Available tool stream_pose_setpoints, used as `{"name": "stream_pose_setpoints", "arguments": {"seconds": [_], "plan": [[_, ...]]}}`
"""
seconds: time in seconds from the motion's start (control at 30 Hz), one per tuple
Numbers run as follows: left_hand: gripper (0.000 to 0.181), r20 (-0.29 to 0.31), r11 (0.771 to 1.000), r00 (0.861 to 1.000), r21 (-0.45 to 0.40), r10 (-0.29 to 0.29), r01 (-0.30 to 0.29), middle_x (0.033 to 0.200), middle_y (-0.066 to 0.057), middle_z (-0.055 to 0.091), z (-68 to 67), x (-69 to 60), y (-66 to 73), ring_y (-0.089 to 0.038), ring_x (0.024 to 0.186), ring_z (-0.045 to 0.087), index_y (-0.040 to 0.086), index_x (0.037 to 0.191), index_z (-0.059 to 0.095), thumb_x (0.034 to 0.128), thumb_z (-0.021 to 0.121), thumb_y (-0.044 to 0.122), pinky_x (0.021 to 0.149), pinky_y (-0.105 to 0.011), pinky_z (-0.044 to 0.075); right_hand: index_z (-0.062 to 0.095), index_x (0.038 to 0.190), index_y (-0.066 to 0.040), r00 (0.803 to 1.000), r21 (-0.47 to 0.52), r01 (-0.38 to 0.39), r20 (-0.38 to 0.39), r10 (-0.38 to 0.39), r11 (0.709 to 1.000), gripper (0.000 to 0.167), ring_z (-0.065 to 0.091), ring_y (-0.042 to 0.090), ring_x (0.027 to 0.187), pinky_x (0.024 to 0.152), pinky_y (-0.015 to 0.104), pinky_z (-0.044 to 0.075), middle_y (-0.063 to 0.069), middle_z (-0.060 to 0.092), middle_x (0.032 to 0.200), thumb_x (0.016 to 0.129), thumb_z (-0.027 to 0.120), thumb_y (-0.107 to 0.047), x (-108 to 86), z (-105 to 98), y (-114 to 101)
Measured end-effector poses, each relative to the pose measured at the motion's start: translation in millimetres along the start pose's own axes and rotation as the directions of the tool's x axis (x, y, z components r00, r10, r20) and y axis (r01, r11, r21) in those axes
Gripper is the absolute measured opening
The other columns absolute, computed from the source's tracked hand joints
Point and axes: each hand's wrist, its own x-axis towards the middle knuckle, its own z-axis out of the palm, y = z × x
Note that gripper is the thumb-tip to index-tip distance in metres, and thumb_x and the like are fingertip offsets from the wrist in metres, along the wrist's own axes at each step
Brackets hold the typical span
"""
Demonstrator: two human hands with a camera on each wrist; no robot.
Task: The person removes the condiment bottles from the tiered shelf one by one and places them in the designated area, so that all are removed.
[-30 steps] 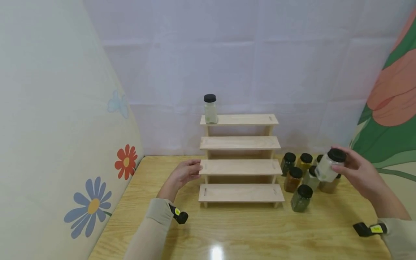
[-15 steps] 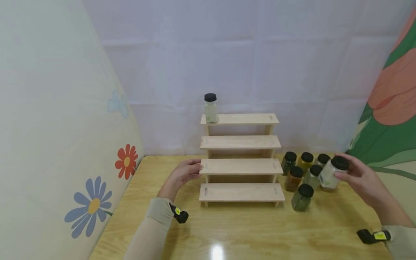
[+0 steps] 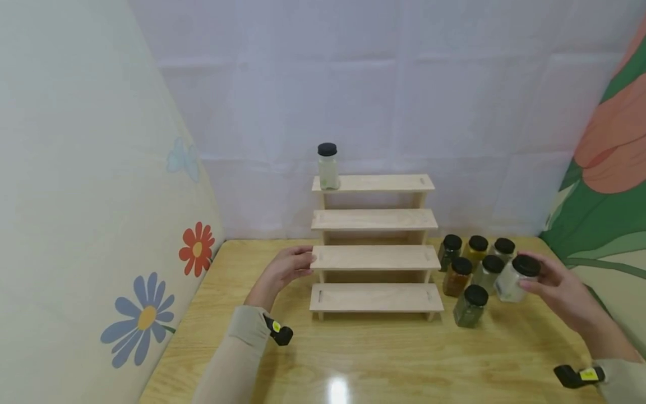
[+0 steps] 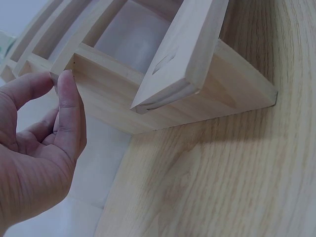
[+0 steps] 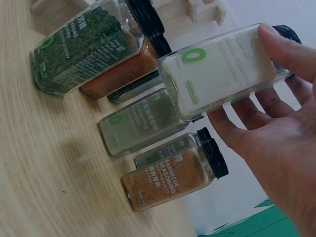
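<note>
My left hand (image 3: 287, 270) pinches the left end of a board on the stepped wooden shelf (image 3: 375, 296), second tier from the bottom. In the left wrist view its thumb and index fingertips meet at the board's edge. My right hand (image 3: 565, 294) grips a clear spice jar (image 3: 508, 285) of white powder near its black lid. In the right wrist view the white jar (image 5: 222, 69) hangs slightly tilted, its base raised off the table, beside the other jars. Another pale-filled jar (image 3: 329, 173) stands at the left end of the top tier.
Several black-lidded spice jars cluster right of the shelf, among them a dark green one (image 3: 470, 307), a red-brown one (image 3: 456, 279) and a barbecue seasoning jar (image 5: 165, 180). A white cloth (image 3: 373, 101) hangs behind the wooden table (image 3: 383, 359); flowered panels flank both sides.
My right hand has lowered the white jar and shifted it slightly right, uncovering a jar at the back of the cluster. My left hand has kept its place at the shelf.
</note>
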Motion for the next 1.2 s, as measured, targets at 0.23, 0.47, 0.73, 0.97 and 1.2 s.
{"name": "stream_pose_setpoints", "arguments": {"seconds": [0.23,0.47,0.73,0.97,1.2], "plan": [[0.058,0.014,1.000,1.000,0.005,-0.001,0.001,0.145,-0.025,0.046,-1.0,-2.0,0.0,-0.014,0.095,0.060,-0.005,0.152,0.036,0.1016,0.060,0.009,0.084,-0.026,0.057,0.045,0.150,-0.007,1.000,-0.021,-0.003,0.006,0.003,1.000,0.061,0.062,0.004,0.110,0.088,0.018,0.053,-0.007,0.062,0.132,0.097,0.042,0.023,-2.8,1.1,8.6],[0.056,0.003,1.000,1.000,0.004,-0.007,0.007,0.137,-0.021,0.052,-1.5,-0.6,-2.7,-0.014,0.095,0.060,-0.005,0.151,0.038,0.1013,0.060,0.008,0.085,-0.027,0.057,0.043,0.151,-0.009,0.999,0.004,-0.039,0.023,0.039,0.999,0.062,0.063,0.004,0.109,0.088,0.019,0.053,-0.009,0.061,0.134,0.098,0.042,0.021,-9.2,3.9,16.0],[0.056,-0.003,1.000,1.000,-0.014,0.010,-0.010,0.129,-0.016,0.056,-1.1,1.3,-2.9,-0.013,0.090,0.061,-0.006,0.151,0.039,0.1007,0.060,0.007,0.082,-0.026,0.057,0.046,0.148,-0.011,0.998,-0.018,-0.065,0.022,0.065,0.998,0.060,0.062,0.002,0.113,0.089,0.018,0.052,-0.010,0.063,0.131,0.098,0.044,0.020,-9.0,3.0,22.1],[0.055,-0.010,1.000,1.000,-0.026,0.006,-0.007,0.122,-0.012,0.057,-1.9,1.2,-2.4,-0.013,0.087,0.061,-0.006,0.150,0.040,0.1001,0.060,0.005,0.080,-0.025,0.057,0.049,0.145,-0.012,0.996,-0.042,-0.084,0.009,0.084,0.996,0.058,0.062,0.001,0.113,0.088,0.016,0.052,-0.011,0.065,0.129,0.097,0.046,0.020,-11.2,3.0,27.7],[0.056,-0.003,1.000,1.000,-0.019,0.009,-0.010,0.126,-0.014,0.056,-1.2,1.6,-3.6,-0.013,0.089,0.061,-0.007,0.150,0.039,0.1002,0.060,0.007,0.081,-0.026,0.057,0.047,0.147,-0.015,0.989,-0.076,-0.150,-0.010,0.150,0.986,0.057,0.062,0.000,0.110,0.085,0.017,0.053,-0.015,0.062,0.129,0.099,0.048,0.015,-18.6,1.2,33.2]]}}
